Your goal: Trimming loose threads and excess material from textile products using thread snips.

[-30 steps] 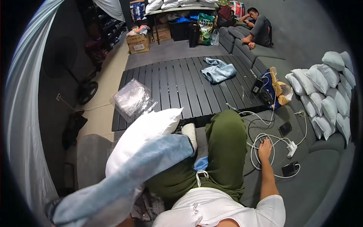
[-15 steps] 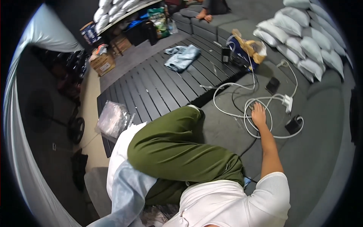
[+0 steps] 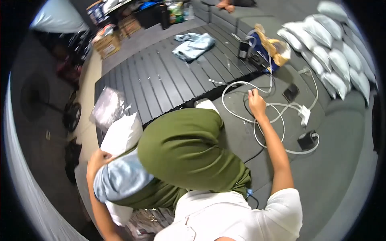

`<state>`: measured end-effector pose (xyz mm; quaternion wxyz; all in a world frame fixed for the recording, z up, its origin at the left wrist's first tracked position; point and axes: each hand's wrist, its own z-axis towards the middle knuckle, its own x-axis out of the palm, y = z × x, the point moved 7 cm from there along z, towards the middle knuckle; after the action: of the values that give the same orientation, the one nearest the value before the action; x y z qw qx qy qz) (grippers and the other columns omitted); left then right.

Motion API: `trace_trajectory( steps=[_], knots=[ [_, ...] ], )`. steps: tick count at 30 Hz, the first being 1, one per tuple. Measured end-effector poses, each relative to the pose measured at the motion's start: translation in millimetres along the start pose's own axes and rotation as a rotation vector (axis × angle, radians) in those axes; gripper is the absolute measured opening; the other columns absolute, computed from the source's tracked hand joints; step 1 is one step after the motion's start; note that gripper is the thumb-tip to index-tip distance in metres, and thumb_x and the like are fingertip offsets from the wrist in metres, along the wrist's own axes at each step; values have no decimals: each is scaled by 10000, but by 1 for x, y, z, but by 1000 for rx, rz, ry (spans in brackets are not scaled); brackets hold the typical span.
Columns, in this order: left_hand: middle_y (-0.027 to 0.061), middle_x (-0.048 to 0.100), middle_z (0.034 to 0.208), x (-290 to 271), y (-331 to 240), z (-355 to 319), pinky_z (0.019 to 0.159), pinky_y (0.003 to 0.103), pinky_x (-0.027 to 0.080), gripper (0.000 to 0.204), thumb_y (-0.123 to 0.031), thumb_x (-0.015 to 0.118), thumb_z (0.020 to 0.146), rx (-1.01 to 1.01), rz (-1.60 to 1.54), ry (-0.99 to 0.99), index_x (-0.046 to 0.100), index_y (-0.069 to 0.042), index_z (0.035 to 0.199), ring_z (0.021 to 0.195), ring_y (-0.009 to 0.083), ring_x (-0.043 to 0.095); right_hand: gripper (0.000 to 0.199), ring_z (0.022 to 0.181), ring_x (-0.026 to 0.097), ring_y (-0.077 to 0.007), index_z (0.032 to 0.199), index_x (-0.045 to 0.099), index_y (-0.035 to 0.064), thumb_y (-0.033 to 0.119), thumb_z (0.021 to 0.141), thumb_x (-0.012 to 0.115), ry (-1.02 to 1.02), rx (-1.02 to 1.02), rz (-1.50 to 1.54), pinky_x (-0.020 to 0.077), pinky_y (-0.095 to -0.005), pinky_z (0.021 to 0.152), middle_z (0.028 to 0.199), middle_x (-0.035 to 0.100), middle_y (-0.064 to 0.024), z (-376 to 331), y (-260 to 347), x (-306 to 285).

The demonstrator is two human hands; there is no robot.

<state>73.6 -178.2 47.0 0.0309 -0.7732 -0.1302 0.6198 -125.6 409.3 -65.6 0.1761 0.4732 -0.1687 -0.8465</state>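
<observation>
My right hand [image 3: 257, 104], its fingers curled closed, is raised over the loops of a white cable [image 3: 238, 83] on the grey seat. Whatever it holds, if anything, is hidden. At lower left my left hand [image 3: 98, 160] bends its fingers at the edge of a plump white bag [image 3: 122, 134], beside a pale blue cloth [image 3: 124, 176] lying over my green-trousered leg. What lies between those fingers cannot be made out. A white power strip [image 3: 304, 115] and a black adapter [image 3: 307, 140] sit right of the right hand, with a dark phone-like object [image 3: 290, 92] beyond.
A black slatted table [image 3: 161, 80] bears a folded light blue garment [image 3: 195, 45] and a clear plastic packet [image 3: 108, 106]. A blue and yellow bag [image 3: 271, 48] stands at its right corner. Pale stuffed bags [image 3: 321, 44] are heaped at right. Another person's foot [image 3: 226, 6] shows at the top.
My right hand has lifted from the cable loops and moved left, its fingers now curled. My left hand has come into view beside the white bag. My bent knee has shifted and the view has tilted.
</observation>
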Motion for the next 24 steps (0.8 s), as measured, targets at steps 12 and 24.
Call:
trace_trajectory(
  steps=[12,24],
  knots=[
    [107,488,1172,-84,55,-131,931,276,299,305,-115,482,835,-62,-653,-549,513,33,1100,1082,201,447,300,424,547,-192,760,461,33,279,907,373,-5,-132,463,419,-307,424,578,584,-84,154,51,-37],
    [101,446,784,-136,-268,-96,494,313,426,117,-122,525,805,790,-414,133,492,-13,832,578,233,505,467,718,545,-130,852,548,3,389,925,296,601,-674,930,429,-237,614,817,600,-97,214,361,-43]
  ],
)
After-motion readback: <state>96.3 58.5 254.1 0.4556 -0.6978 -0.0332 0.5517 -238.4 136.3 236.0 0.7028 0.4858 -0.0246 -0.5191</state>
